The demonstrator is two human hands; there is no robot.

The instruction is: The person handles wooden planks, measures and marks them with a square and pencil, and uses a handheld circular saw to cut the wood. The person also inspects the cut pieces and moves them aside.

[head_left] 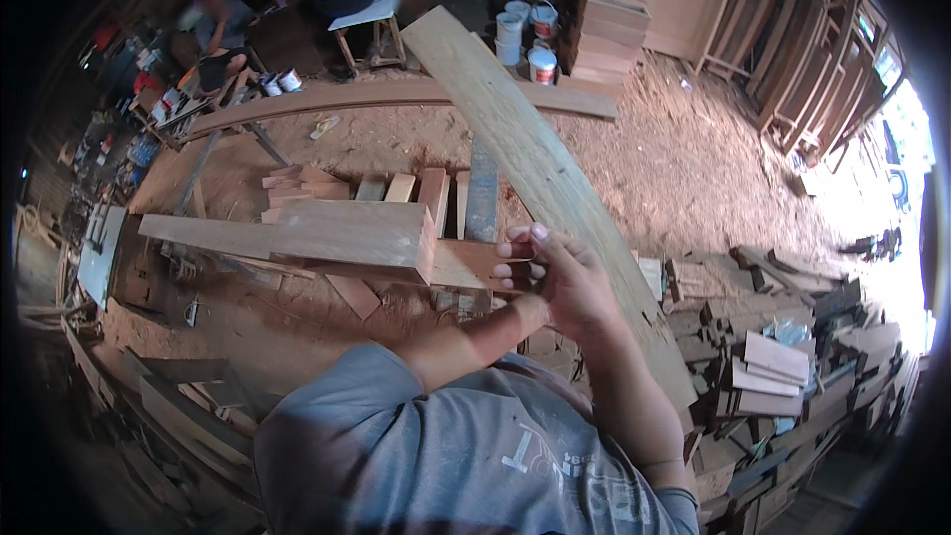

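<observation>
My right hand (578, 282) is raised in front of my chest, palm partly toward me. Its thumb points up and its fingers are loosely bent and apart, with nothing visible in them. My left forearm (461, 342) crosses from the left and meets the right wrist; the left hand is hidden behind the right one. Behind the hands slants a long pale wooden board (525, 134), from the far middle down to the near right. Whether the hidden hand touches it cannot be told. Left of the hands lies a thick wooden beam (347, 233) with a squared end.
Short wood blocks (401, 188) lie beyond the beam. A long plank (367, 94) spans farther back. Offcuts (773, 367) are heaped at the right. Paint buckets (541, 64) stand at the back, door frames (783, 40) lean far right. Two people sit at the far left.
</observation>
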